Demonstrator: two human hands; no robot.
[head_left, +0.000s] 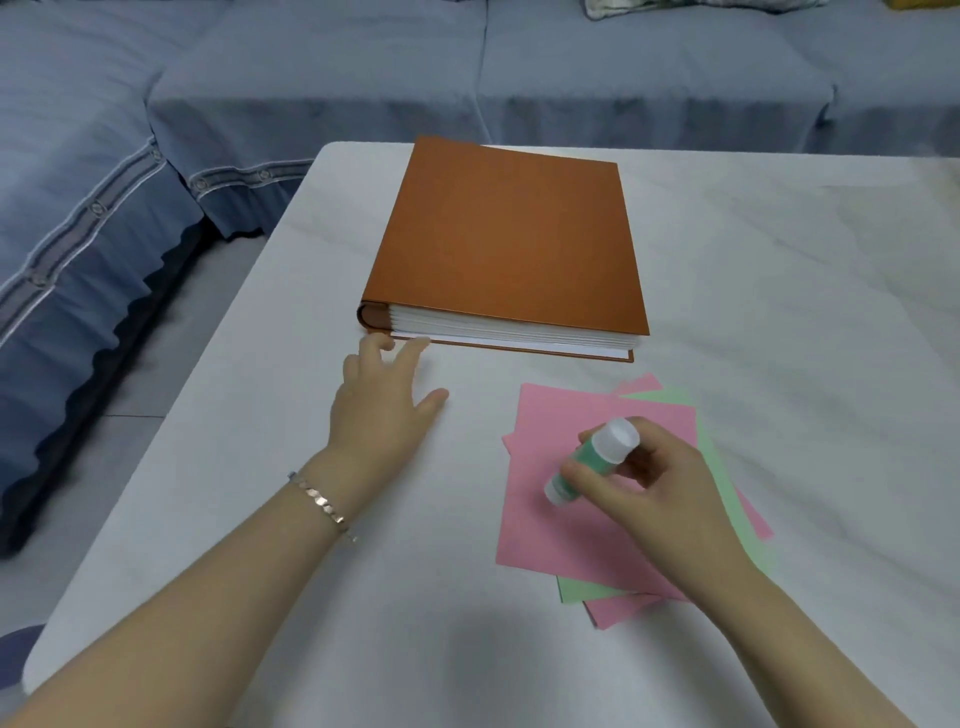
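Right hand (641, 483) gripping a capped glue stick (592, 460) over pink and green paper sheets (550, 519), left hand (387, 400) relaxed, fingertips apparently touching the brown album (509, 234) on the counter (779, 312)

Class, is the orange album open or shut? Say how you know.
Shut: the orange album lies flat with its cover down over the page stack.

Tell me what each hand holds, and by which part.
The right hand pinches the glue stick by its green barrel, below the cap. The left hand holds nothing, fingers spread by the album.
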